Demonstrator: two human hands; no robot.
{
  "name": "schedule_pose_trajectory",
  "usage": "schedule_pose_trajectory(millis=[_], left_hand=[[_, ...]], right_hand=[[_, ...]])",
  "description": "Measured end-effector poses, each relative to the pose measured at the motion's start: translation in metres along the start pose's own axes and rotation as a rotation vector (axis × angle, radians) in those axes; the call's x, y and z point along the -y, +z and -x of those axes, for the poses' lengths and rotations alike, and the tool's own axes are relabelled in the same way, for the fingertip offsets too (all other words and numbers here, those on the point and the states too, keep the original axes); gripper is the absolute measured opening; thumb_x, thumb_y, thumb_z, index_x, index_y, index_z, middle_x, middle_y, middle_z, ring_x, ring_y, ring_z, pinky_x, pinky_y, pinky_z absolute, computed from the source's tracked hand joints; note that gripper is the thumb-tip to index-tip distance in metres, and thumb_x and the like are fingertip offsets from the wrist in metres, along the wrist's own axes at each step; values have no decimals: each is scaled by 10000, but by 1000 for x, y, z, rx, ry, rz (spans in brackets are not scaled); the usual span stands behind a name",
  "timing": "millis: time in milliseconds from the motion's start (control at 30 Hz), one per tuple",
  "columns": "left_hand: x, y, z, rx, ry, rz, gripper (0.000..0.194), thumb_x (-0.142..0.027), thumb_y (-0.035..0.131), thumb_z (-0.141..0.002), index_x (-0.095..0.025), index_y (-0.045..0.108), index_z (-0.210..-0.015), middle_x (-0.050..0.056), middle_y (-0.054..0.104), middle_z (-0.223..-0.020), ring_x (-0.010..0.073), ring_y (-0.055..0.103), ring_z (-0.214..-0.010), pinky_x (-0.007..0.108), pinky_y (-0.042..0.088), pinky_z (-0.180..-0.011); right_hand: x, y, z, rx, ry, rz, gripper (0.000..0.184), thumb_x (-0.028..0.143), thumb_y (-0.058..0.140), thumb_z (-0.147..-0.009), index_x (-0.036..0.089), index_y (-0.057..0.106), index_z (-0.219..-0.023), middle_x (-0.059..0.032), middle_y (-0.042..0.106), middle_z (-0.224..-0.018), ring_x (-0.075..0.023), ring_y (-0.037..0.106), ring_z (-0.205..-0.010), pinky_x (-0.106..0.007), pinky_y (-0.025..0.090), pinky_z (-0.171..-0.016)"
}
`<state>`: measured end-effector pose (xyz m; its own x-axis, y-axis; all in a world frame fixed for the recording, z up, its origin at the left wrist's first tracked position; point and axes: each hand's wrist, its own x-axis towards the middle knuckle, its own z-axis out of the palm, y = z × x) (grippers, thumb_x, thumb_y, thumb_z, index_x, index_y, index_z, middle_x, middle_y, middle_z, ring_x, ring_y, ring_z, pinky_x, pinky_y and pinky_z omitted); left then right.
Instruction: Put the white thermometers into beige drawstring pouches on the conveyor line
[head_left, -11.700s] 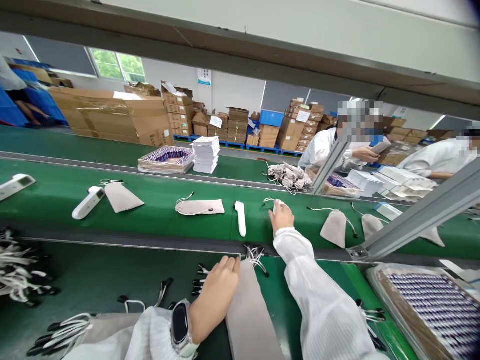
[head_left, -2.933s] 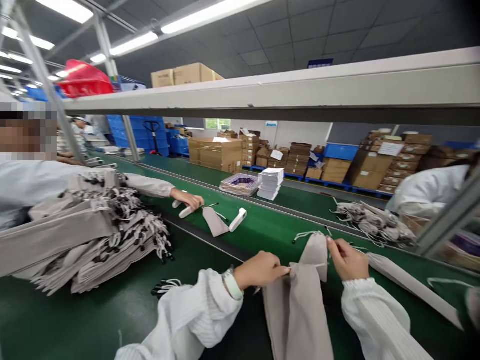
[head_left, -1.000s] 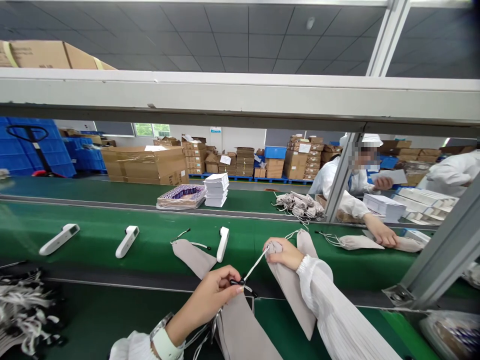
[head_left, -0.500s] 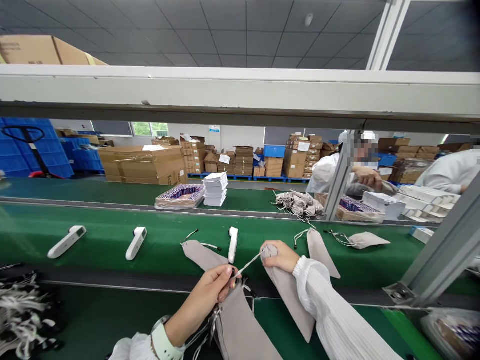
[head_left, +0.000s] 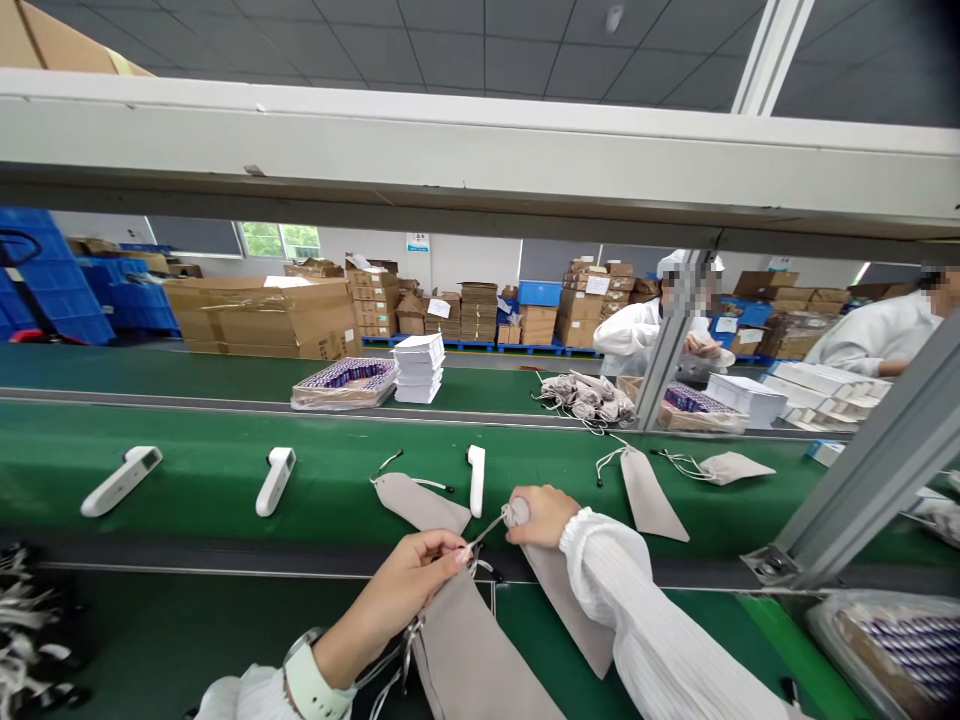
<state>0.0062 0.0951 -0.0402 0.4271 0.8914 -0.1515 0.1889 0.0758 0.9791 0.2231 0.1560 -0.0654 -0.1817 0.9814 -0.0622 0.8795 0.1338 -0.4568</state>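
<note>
My right hand [head_left: 541, 513] is closed round the gathered neck of a grey drawstring pouch [head_left: 571, 612] that hangs down over the belt's near edge. My left hand [head_left: 409, 580] pinches that pouch's white drawstring [head_left: 489, 526], pulled taut between the two hands, and also presses on a stack of flat grey pouches [head_left: 472, 660] below it. A white handheld thermometer [head_left: 476, 479] lies on the green conveyor belt [head_left: 187, 460] just beyond my hands, beside an empty flat pouch [head_left: 420, 502].
Two more white thermometers [head_left: 274, 480] [head_left: 120, 480] lie on the belt to the left, and filled pouches [head_left: 649, 494] [head_left: 731, 467] to the right. A tray of batteries [head_left: 892, 640] sits at lower right. Co-workers in white [head_left: 637, 335] work across the line, behind a slanted metal post [head_left: 862, 480].
My hands have drawn closer together, the cord between them is shorter, and the items on the belt have shifted slightly. A co-worker's hand has left the belt at the right.
</note>
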Motion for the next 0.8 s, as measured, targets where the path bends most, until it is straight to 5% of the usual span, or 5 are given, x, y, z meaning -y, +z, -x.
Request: schedule_pose_trajectory(millis=[233, 533, 633, 733, 800], left_hand=[[15, -6, -9, -157, -8, -18, 321, -446, 565, -686, -146, 540, -797, -36, 486, -582, 46, 361, -359, 175, 225, -364], [24, -9, -6, -348, 80, -555, 264, -390, 376, -801, -216, 572, -826, -36, 458, -479, 135, 470, -401, 225, 327, -457], [23, -8, -4, -332, 145, -758, 238, -336, 373, -812, -224, 560, -908, 15, 560, -629, 184, 531, -578, 247, 342, -535], [28, -7, -3, -273, 127, -909, 332, -277, 413, -796, -232, 482, -1117, 66, 592, -864, 238, 533, -828, 293, 371, -665], [33, -7, -3, -223, 70, -1011, 341, -248, 434, -783, -203, 500, -1115, 92, 569, -956, 271, 491, -935, 337, 366, -733]], right_hand=[[1, -1, 5, 189, 20, 34, 437, 539, 702, -306, 241, 616, -614, 0, 532, -573, -151, 485, -526, -257, 329, -471], [16, -13, 15, 468, 7, 122, 375, 540, 682, -342, 220, 578, -506, -1, 548, -564, -166, 509, -547, -271, 363, -479], [2, -33, 15, 231, 56, 62, 318, 472, 675, -427, 225, 629, -621, -23, 597, -633, -191, 540, -598, -280, 377, -523], [-22, -67, 20, -356, 278, 4, 408, 490, 537, -612, 221, 606, -911, -75, 621, -801, -217, 564, -702, -294, 391, -578], [-37, -86, 23, -626, 478, 77, 478, 508, 449, -678, 202, 539, -1035, -113, 608, -847, -251, 563, -762, -322, 393, -606]])
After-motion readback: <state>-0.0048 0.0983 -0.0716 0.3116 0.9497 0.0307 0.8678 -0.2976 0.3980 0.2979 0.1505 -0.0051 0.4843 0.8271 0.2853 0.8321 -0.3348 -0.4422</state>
